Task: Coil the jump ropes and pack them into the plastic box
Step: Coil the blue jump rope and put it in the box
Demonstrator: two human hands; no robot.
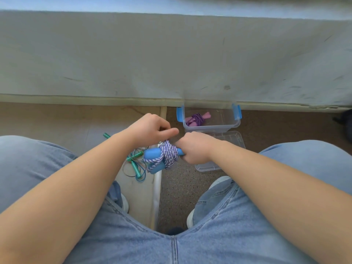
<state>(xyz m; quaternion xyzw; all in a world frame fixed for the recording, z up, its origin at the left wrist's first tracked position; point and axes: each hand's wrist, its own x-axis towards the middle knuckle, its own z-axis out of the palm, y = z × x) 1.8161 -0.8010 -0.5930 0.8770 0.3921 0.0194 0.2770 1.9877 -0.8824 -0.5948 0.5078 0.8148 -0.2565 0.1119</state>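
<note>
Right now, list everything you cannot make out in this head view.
1. Head view: one end of the blue foam handles of the blue-and-white striped jump rope, gripped inside the right hand.
2. Head view: whether the left hand pinches the cord; its curled fingers cover it.
3. Head view: much of the clear plastic lid, behind the right hand.
4. Head view: a dark object, cut off by the right edge.

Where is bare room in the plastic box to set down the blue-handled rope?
The plastic box is bare in its right half, between the purple rope and the right blue clip. Its left end is crowded. Green ropes clutter the floor at left.
</note>
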